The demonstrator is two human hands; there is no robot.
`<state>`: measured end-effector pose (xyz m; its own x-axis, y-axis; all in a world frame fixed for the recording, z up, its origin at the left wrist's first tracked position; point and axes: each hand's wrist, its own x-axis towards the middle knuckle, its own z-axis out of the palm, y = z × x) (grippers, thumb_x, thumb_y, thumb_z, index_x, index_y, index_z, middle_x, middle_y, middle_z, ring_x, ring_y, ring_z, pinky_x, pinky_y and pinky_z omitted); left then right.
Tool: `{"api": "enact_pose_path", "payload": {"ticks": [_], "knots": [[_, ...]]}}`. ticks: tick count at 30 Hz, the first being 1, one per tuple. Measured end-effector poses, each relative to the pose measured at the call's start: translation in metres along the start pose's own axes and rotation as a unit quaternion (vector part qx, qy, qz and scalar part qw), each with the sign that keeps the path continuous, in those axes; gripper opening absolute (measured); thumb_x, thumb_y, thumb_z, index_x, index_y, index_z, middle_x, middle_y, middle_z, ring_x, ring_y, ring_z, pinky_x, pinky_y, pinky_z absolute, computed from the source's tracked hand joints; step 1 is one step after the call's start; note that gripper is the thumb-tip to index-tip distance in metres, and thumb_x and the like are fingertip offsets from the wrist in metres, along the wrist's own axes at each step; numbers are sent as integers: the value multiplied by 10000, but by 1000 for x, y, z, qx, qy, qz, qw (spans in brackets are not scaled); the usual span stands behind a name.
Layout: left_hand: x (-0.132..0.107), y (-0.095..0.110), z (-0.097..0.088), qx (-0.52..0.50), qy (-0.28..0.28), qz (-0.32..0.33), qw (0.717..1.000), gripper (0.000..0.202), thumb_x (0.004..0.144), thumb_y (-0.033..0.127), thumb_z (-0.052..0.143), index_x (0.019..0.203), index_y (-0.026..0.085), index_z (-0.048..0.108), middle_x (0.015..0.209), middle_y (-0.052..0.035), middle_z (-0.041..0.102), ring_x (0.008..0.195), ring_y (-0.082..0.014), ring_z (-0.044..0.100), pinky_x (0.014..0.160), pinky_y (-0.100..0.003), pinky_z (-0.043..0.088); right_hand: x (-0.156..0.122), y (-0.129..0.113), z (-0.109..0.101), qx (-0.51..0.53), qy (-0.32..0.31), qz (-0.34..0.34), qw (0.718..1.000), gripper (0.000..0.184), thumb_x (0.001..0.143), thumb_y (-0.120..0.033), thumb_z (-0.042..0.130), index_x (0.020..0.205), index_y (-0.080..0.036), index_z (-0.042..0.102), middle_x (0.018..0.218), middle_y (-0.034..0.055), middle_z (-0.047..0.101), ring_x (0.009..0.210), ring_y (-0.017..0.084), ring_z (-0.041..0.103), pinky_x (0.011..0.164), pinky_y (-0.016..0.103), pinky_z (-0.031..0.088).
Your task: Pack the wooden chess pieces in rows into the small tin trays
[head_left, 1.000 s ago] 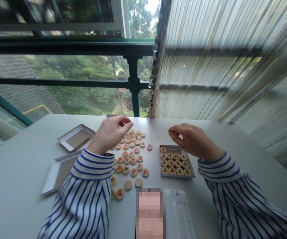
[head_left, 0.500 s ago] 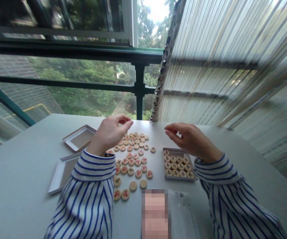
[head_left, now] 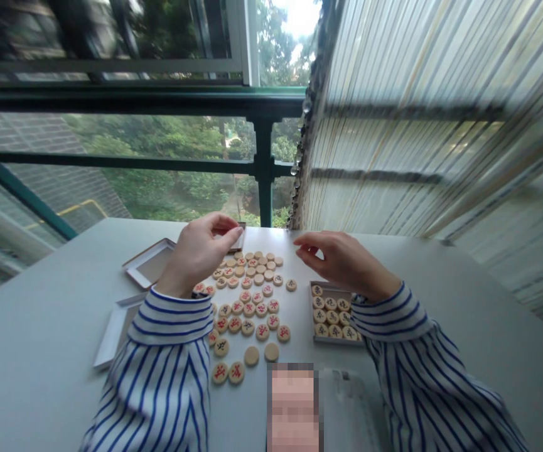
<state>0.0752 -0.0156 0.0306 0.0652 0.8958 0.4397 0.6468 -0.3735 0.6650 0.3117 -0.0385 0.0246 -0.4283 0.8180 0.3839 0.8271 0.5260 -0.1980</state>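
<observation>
My left hand (head_left: 205,251) is raised over the far left part of the spread of wooden xiangqi pieces (head_left: 249,309), thumb and fingers loosely curled with a small gap. I see nothing held in it. Just past its fingertips a brown-edged box (head_left: 240,243) shows in part; whether they touch, I cannot tell. Opposite, my right hand (head_left: 346,260) hovers beyond and above a shallow box of pieces (head_left: 312,317), its curled fingers and thumb slightly apart with nothing visible between them. Its cuff covers the box's right side. Black-marked pieces (head_left: 333,316) stand in rows inside.
Two shallow trays, a brown-edged one (head_left: 135,276) and a white one (head_left: 107,345), lie at left, partly behind my left arm. A clear plastic bag (head_left: 346,402) lies at the near edge. Behind the white table (head_left: 469,314) are a railing (head_left: 264,169) and a string curtain (head_left: 384,125).
My right hand has moved left, and its sleeve now covers more of the box. My left hand has shifted slightly left, and the brown-edged box behind it now shows. The view has shifted slightly.
</observation>
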Motion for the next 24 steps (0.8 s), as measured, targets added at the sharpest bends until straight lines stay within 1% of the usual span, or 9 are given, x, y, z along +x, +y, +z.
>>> {"api": "enact_pose_path", "payload": {"ticks": [3,7,10,13,17,21,23,24], "knots": [[0,1,4,-3,25,0,1000,271,716,398,562,828,157,615,796,-39,656,718,-153,606,663,-258,478,-2,7,-3,6,8,4,1000,259,820,-296,457,1027,-215,591,810,20,654,705,124,588,642,235,414],[-3,4,9,-8,47,7,999,261,724,394,550,813,156,611,776,-37,656,708,-151,609,656,-254,480,-5,14,-11,24,8,0,1000,258,819,-300,461,1027,-217,588,784,13,654,695,124,592,634,237,419],[-9,6,11,6,63,8,998,250,721,391,551,803,165,622,762,-30,660,698,-153,610,670,-258,479,-8,18,-18,32,12,4,999,257,817,-301,461,1019,-215,594,768,14,653,672,120,590,617,234,417],[-16,2,9,7,68,4,998,246,725,383,545,824,174,631,786,-27,666,712,-155,615,685,-254,481,-11,22,-24,34,18,9,999,255,816,-293,460,1014,-213,600,758,12,652,668,119,589,616,232,416],[-29,-17,4,12,79,-28,996,277,724,401,549,847,168,635,793,-28,666,725,-160,618,687,-252,482,-12,24,-28,33,29,8,999,241,815,-283,459,997,-221,605,745,1,647,672,119,585,613,230,413],[-46,-46,3,25,118,-60,991,297,716,418,554,844,164,639,791,-31,662,726,-162,614,695,-258,480,-11,24,-25,31,35,9,999,240,816,-281,456,989,-213,609,746,6,647,666,115,582,621,231,413],[-54,-61,5,11,112,-77,991,318,716,423,548,859,152,634,805,-44,662,743,-169,613,701,-262,485,-10,23,-22,26,29,7,999,244,819,-283,452,993,-209,607,756,12,649,667,117,583,614,230,414],[-58,-67,6,12,118,-87,989,327,715,425,546,867,149,632,819,-49,662,752,-172,612,707,-268,486,-10,22,-21,23,25,6,999,246,820,-283,450,995,-208,606,762,15,650,668,118,584,611,230,414]]}}
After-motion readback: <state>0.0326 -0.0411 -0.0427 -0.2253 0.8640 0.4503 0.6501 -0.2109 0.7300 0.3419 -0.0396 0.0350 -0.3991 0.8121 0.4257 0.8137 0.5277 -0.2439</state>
